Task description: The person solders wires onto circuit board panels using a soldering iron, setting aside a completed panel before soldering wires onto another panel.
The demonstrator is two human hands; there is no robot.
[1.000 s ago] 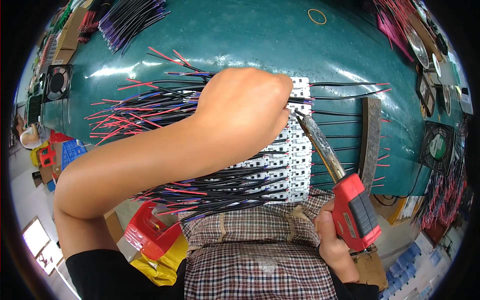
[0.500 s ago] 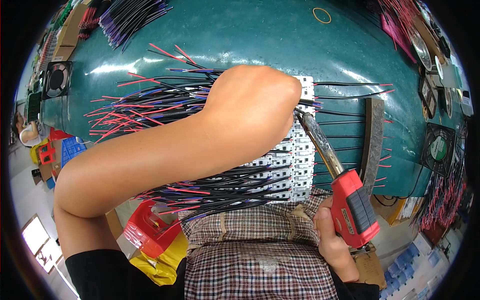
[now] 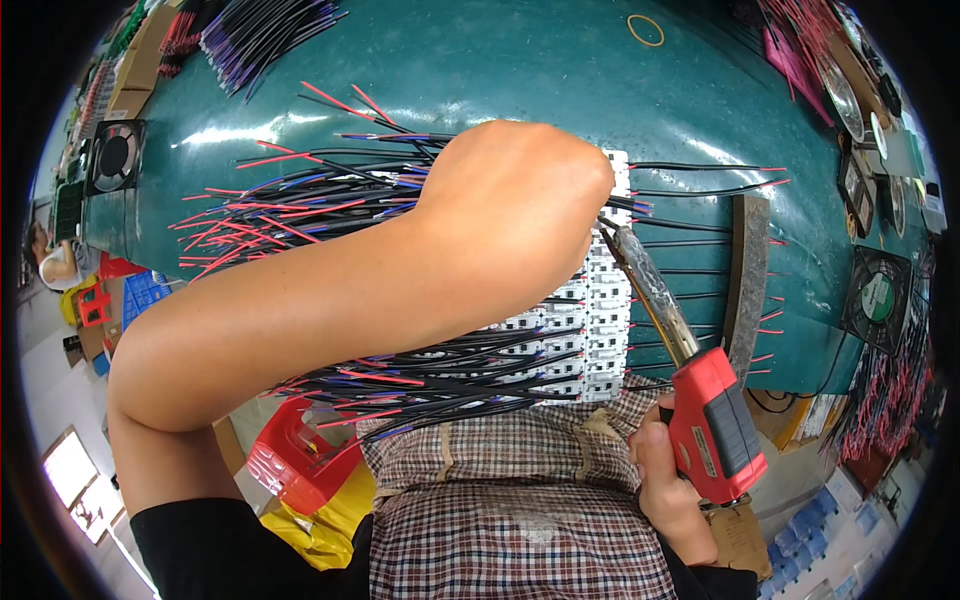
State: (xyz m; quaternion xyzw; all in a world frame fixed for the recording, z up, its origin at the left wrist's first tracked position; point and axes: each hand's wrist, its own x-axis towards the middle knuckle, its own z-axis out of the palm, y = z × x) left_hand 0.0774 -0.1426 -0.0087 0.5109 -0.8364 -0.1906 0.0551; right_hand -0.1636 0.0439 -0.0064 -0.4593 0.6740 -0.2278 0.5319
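My left hand (image 3: 525, 205) is bent over a white panel of small circuit boards (image 3: 605, 345), its back toward me. Its fingers curl under and look closed; what they grip is hidden. Short black and blue wire ends (image 3: 632, 206) poke out just right of it. In my right hand (image 3: 668, 490) is a red and black soldering gun (image 3: 712, 425), its metal barrel angled up and left. The tip is close beside my left hand, over the panel's right edge; whether it touches a board I cannot tell. Black wires with red ends (image 3: 440, 365) fan out leftward from the panel.
A dark flat bar (image 3: 745, 290) lies across the wires on the right. Small fans (image 3: 116, 158) stand at both sides of the green table (image 3: 520, 70). A rubber band (image 3: 645, 30) and a wire bundle (image 3: 265, 40) lie at the back. A red bin (image 3: 300, 460) sits below, left.
The soldering gun has shifted slightly down and right, its tip drawing a little away from its earlier spot. My left hand has moved slightly up and right.
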